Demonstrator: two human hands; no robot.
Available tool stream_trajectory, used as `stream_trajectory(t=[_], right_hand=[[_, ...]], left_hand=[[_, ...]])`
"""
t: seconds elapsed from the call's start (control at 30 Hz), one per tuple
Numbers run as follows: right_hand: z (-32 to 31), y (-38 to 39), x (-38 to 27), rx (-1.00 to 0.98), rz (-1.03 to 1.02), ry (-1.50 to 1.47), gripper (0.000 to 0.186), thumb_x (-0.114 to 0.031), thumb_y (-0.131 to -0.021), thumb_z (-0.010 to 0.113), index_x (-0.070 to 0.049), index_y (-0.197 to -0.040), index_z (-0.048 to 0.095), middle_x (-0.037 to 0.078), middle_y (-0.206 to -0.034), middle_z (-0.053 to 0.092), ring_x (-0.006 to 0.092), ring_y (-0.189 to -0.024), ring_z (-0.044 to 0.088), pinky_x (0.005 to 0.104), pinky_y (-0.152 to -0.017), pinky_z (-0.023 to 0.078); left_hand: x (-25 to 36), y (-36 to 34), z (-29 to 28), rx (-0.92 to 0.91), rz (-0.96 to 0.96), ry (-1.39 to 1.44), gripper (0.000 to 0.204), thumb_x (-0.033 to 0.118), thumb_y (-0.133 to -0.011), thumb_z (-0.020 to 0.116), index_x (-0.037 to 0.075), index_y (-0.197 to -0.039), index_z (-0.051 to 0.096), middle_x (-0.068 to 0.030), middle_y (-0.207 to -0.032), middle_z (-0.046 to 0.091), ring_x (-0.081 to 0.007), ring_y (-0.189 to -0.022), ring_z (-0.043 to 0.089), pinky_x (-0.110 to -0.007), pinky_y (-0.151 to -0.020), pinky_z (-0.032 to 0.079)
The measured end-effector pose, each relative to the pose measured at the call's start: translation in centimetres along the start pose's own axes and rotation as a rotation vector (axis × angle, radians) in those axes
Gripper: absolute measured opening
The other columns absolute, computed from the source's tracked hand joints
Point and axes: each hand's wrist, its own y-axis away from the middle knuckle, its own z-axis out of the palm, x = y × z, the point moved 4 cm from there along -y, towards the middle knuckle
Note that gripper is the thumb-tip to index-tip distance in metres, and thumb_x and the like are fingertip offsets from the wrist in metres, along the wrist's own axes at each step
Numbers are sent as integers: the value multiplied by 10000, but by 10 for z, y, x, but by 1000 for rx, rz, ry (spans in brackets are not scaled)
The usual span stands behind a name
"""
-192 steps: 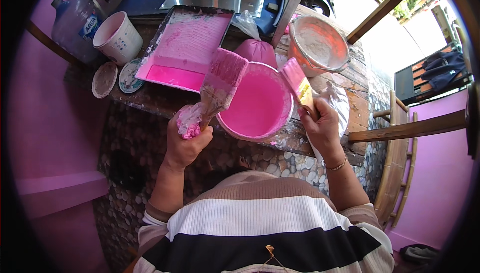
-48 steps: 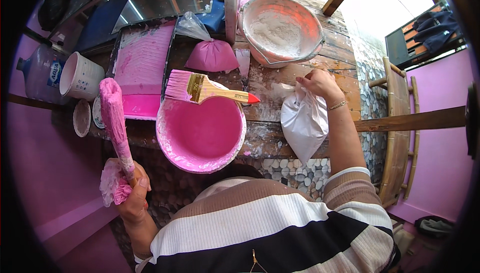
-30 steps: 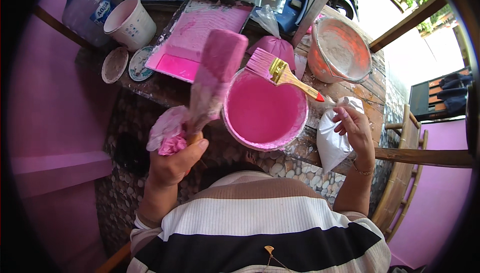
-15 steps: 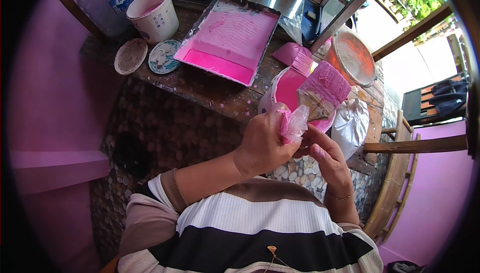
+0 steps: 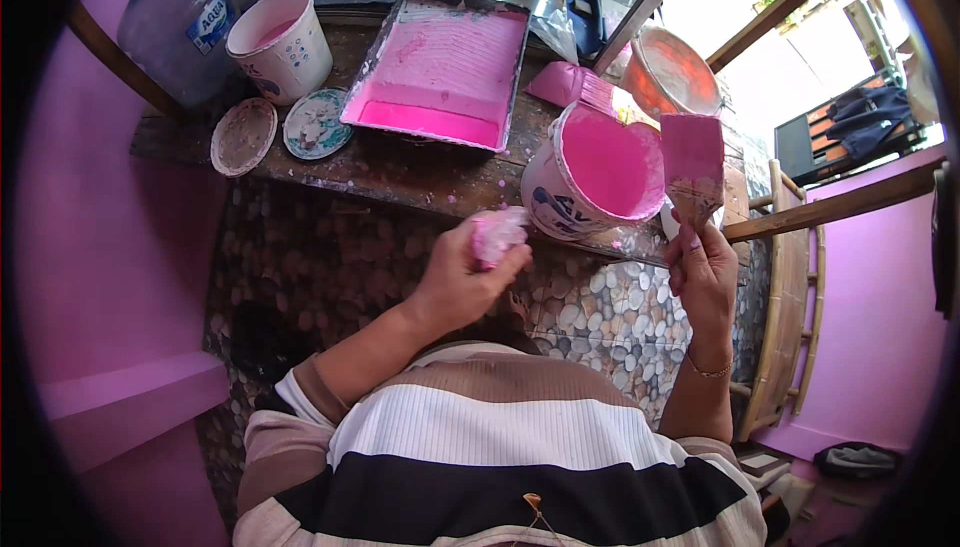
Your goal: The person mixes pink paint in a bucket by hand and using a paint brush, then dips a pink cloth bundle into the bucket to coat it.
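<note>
My left hand (image 5: 440, 282) is closed around a crumpled clear plastic bag (image 5: 497, 238) smeared with pink paint, in front of the table edge. My right hand (image 5: 706, 269) grips the handle of a wide paintbrush (image 5: 692, 152), held upright with its pink-coated bristles on top. Between the hands, on the table, stands a white bucket (image 5: 553, 195) of pink paint; the brush is just right of its rim. A second pink-smeared thing, seemingly a brush (image 5: 602, 97), lies by the bucket's far rim.
A paint tray (image 5: 440, 62) with pink paint lies on the wooden table (image 5: 400, 167). Two stained lids (image 5: 318, 125), another white bucket (image 5: 308, 65) and a large water bottle (image 5: 175, 27) are at left. An orange bucket (image 5: 672, 77) and a wooden post (image 5: 835, 202) are at right.
My hands have drawn apart. The left moved left with the plastic bag; the right moved right, and the brush turned from tilted to upright. The view has shifted slightly.
</note>
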Motion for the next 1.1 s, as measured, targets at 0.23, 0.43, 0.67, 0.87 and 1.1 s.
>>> stream_trajectory(t=[0.23,0.43,0.67,0.87,1.1], right_hand=[[3,12,-9,111,-291,579,186,-144,-936,518,33,-961,567,117,-683,543,211,-581,510,323,-557,410],[12,16,19,140,-193,731,133,-100,-924,507,26,-923,547,210,-764,551,354,-668,548,378,-618,438],[24,17,21,204,-359,760,145,-119,-921,518,18,-931,565,188,-719,547,316,-624,530,381,-593,421],[21,7,20,177,-332,684,154,-131,-918,529,17,-900,565,197,-699,536,347,-597,501,390,-567,408],[26,8,13,173,-329,646,152,-124,-909,553,19,-857,554,175,-669,523,307,-559,473,359,-548,402]], left_hand=[[-80,85,-146,424,-349,-80,179,145,-846,641,54,-991,591,-63,-786,644,-91,-557,580,-217,-486,476],[-161,181,-230,715,-582,-97,121,136,-830,631,79,-925,582,-56,-747,627,-113,-530,572,-238,-443,466],[-194,226,-233,714,-743,-77,105,94,-828,627,41,-902,575,-62,-712,620,-120,-505,569,-241,-413,464],[-189,213,-230,677,-749,-110,102,95,-827,630,29,-891,585,-68,-717,625,-126,-500,571,-247,-416,468],[-188,207,-239,670,-761,-132,100,100,-824,636,35,-885,591,-65,-705,625,-125,-498,571,-247,-417,465]])
